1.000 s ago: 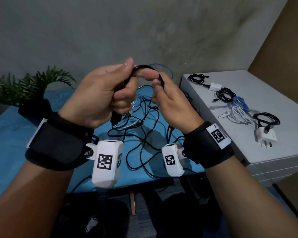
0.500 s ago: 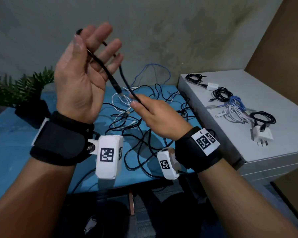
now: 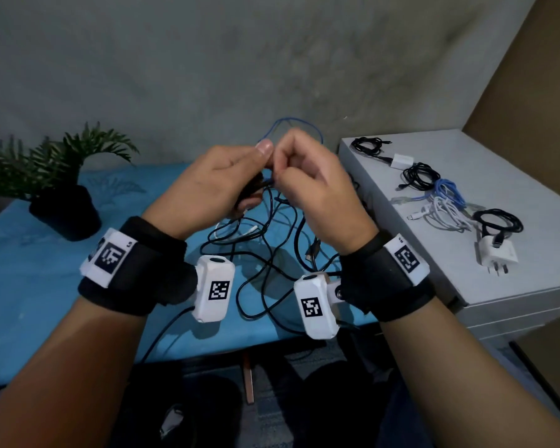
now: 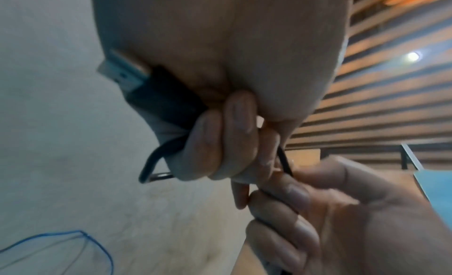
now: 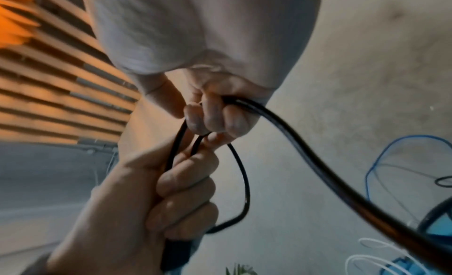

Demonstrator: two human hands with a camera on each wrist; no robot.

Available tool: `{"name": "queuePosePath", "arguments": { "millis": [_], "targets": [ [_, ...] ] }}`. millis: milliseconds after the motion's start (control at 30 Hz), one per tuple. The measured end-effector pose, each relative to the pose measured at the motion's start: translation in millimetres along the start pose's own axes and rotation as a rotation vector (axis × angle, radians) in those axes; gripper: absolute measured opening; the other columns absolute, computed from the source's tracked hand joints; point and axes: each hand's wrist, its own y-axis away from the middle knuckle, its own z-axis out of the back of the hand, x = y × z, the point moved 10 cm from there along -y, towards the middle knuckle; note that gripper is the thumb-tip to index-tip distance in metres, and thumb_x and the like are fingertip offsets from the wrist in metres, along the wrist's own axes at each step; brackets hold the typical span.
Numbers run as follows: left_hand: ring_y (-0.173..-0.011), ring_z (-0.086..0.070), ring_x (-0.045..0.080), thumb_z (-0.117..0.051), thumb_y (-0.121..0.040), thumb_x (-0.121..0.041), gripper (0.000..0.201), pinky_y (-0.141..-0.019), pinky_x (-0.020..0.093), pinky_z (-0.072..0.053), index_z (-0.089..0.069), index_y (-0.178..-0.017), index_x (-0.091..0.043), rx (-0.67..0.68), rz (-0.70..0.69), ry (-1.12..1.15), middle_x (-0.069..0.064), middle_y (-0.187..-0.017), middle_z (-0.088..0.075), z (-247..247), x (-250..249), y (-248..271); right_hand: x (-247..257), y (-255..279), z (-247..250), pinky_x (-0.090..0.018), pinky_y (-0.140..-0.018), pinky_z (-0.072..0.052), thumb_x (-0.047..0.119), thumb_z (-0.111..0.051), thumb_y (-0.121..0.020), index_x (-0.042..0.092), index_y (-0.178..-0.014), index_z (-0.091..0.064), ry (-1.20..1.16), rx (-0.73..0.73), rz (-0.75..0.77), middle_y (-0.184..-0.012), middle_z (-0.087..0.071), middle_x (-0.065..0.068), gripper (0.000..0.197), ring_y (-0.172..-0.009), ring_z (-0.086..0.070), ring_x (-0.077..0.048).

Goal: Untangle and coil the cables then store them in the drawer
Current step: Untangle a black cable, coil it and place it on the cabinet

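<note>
Black cable (image 5: 247,182), light and limp, is held above the blue table (image 3: 46,270), its plug end and a loop gripped in the left hand (image 3: 217,185), the right hand (image 3: 311,189) pinching the next stretch, best held near the plug.

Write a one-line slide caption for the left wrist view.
Left hand grips a black cable with its USB plug jutting out, while the right hand pinches the same cable.

Prob. an office/workroom: bare grey wall (image 3: 207,59), drawer cabinet (image 3: 514,286), potted plant (image 3: 62,176), blue-covered table (image 3: 29,270).
</note>
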Motion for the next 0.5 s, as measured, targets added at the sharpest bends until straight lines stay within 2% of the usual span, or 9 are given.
{"name": "queuePosePath", "arguments": {
  "millis": [100, 133, 200, 233, 300, 333, 400, 433, 500],
  "targets": [
    [-0.048, -0.020, 0.012, -0.041, -0.108, -0.035, 0.045, -0.043, 0.020, -0.020, -0.060, -0.068, -0.026, 0.071, 0.001, 0.045, -0.001, -0.054, -0.031, -0.5, -3.5, 2.1, 2.1, -2.4, 4.8, -0.036, -0.048, -0.032, -0.003, -0.050, -0.095, 0.014, -0.094, -0.045, -0.105, 0.016, -0.015, -0.067, -0.044, 0.002, 0.017, -0.051, -0.036, -0.009],
    [-0.049, -0.019, 0.012, -0.040, -0.107, -0.038, 0.049, -0.043, 0.020, -0.020, -0.061, -0.064, -0.026, 0.078, 0.020, 0.042, -0.001, -0.054, -0.031, 1.1, -2.5, 3.0, 1.9, -2.8, 5.7, -0.034, -0.046, -0.034, -0.001, -0.052, -0.097, 0.015, -0.097, -0.046, -0.087, 0.014, -0.020, -0.069, -0.047, 0.002, 0.017, -0.049, -0.038, -0.008],
    [-0.048, -0.019, 0.014, -0.040, -0.105, -0.045, 0.052, -0.043, 0.020, -0.021, -0.065, -0.066, -0.023, 0.109, 0.035, 0.048, -0.001, -0.053, -0.030, 1.2, -1.7, 3.9, 2.2, -3.7, 10.5, -0.023, -0.051, -0.039, 0.004, -0.058, -0.099, 0.017, -0.098, -0.049, -0.018, -0.034, -0.016, -0.074, -0.050, -0.005, 0.016, -0.053, -0.045, -0.004],
    [-0.047, -0.018, 0.014, -0.041, -0.105, -0.045, 0.051, -0.042, 0.020, -0.020, -0.068, -0.072, -0.018, 0.127, 0.026, 0.082, -0.002, -0.051, -0.029, 0.2, -2.1, 4.2, 3.2, -4.2, 14.5, -0.023, -0.054, -0.039, 0.007, -0.062, -0.098, 0.017, -0.098, -0.051, 0.024, -0.072, -0.004, -0.075, -0.050, -0.011, 0.015, -0.058, -0.048, -0.005],
    [-0.043, -0.016, 0.011, -0.040, -0.104, -0.040, 0.047, -0.041, 0.020, -0.015, -0.065, -0.076, -0.011, 0.138, 0.024, 0.205, -0.005, -0.049, -0.028, -1.4, -2.4, 5.1, 4.7, -5.5, 22.3, -0.034, -0.058, -0.039, 0.017, -0.068, -0.096, 0.016, -0.097, -0.057, 0.086, -0.136, 0.015, -0.075, -0.049, -0.021, 0.011, -0.066, -0.047, -0.015],
    [-0.041, -0.016, 0.009, -0.039, -0.104, -0.038, 0.046, -0.042, 0.021, -0.012, -0.063, -0.075, -0.012, 0.138, 0.027, 0.278, -0.007, -0.048, -0.028, -2.8, -3.0, 5.6, 5.2, -6.2, 24.0, -0.035, -0.059, -0.038, 0.021, -0.067, -0.097, 0.015, -0.100, -0.060, 0.102, -0.148, 0.023, -0.075, -0.051, -0.020, 0.010, -0.067, -0.046, -0.015],
    [-0.039, -0.014, 0.009, -0.035, -0.106, -0.037, 0.044, -0.042, 0.024, -0.010, -0.057, -0.076, -0.013, 0.157, 0.020, 0.422, -0.008, -0.047, -0.025, -9.2, -7.4, 6.1, 5.0, -6.4, 19.3, -0.027, -0.061, -0.039, 0.027, -0.057, -0.102, 0.013, -0.107, -0.063, 0.090, -0.110, 0.036, -0.080, -0.057, -0.011, 0.016, -0.068, -0.049, -0.008],
    [-0.038, -0.011, 0.010, -0.031, -0.108, -0.037, 0.044, -0.042, 0.025, -0.009, -0.053, -0.078, -0.012, 0.172, 0.016, 0.489, -0.007, -0.048, -0.021, -12.7, -10.4, 6.1, 3.1, -6.0, 14.4, -0.026, -0.059, -0.040, 0.028, -0.049, -0.106, 0.010, -0.110, -0.063, 0.069, -0.080, 0.025, -0.083, -0.058, -0.012, 0.023, -0.067, -0.050, -0.008],
    [-0.037, -0.007, 0.011, -0.023, -0.109, -0.041, 0.048, -0.041, 0.025, -0.009, -0.047, -0.080, -0.013, 0.201, 0.039, 0.606, -0.004, -0.050, -0.013, -18.3, -13.2, 5.5, -2.6, -5.1, 7.4, -0.030, -0.055, -0.040, 0.030, -0.039, -0.109, 0.005, -0.109, -0.060, 0.057, -0.056, -0.020, -0.090, -0.055, -0.025, 0.033, -0.061, -0.048, -0.012]
  ]
}}
